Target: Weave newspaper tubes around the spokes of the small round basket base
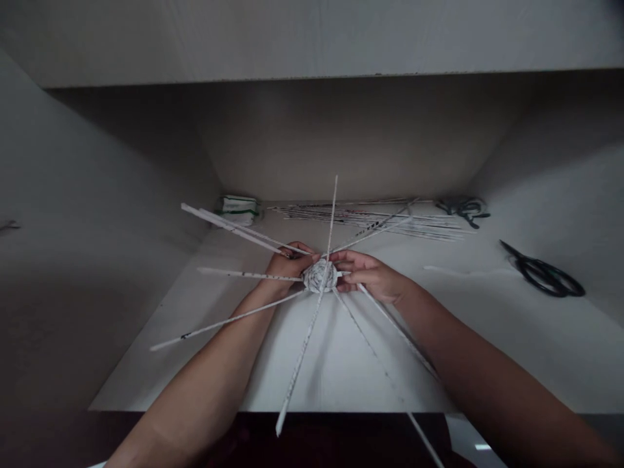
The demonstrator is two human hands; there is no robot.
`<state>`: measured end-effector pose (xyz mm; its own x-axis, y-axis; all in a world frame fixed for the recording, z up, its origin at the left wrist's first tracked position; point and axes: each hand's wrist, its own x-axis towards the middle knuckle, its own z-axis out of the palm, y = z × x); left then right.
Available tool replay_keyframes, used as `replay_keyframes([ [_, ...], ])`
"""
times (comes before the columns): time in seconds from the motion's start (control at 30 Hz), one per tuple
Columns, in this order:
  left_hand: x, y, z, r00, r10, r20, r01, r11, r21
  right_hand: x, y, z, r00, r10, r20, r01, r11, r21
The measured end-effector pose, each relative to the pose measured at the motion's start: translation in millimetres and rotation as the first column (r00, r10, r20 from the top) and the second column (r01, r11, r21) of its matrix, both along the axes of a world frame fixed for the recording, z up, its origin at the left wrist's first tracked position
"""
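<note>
A small round woven hub of rolled paper [320, 275] sits in mid-air over the white table [341, 364], with several long thin paper sticks fanning out from it like spokes. My left hand [287, 265] grips the hub's left side, fingers curled around it and a stick. Closed on the hub's right side is my right hand [370, 276], its fingers pinched against the weave. One spoke [332, 214] points straight up and away; another [298, 364] runs down toward me.
A pile of spare paper sticks [375, 220] lies at the back of the table. Black scissors [543, 274] lie at the right. A second dark tool [463, 208] rests at the back right, a white-green packet [238, 209] at the back left. Walls enclose three sides.
</note>
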<state>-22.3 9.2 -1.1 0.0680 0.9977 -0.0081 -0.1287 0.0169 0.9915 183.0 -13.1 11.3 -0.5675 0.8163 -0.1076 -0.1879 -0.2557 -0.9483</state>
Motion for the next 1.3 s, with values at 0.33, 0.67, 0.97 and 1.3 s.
replay_keyframes([
  [0.33,13,-11,0.9,0.992,-0.129,-0.012,0.129,0.990,-0.058,-17,6,-11.2,0.966,-0.258,0.021,0.258,0.947,-0.191],
  [0.67,15,-12,-3.2,0.981,-0.184,-0.062,0.184,0.983,-0.008,-39,3,-17.8,0.813,-0.582,0.014,0.581,0.809,-0.091],
  [0.97,15,-12,-2.9,0.975,-0.168,-0.145,0.174,0.984,0.030,-39,3,-19.8,0.815,-0.580,0.021,0.580,0.813,-0.058],
  [1.3,9,-7,-4.3,0.973,-0.071,-0.219,0.086,0.994,0.060,-21,2,-6.1,0.914,-0.367,0.173,0.391,0.910,-0.136],
])
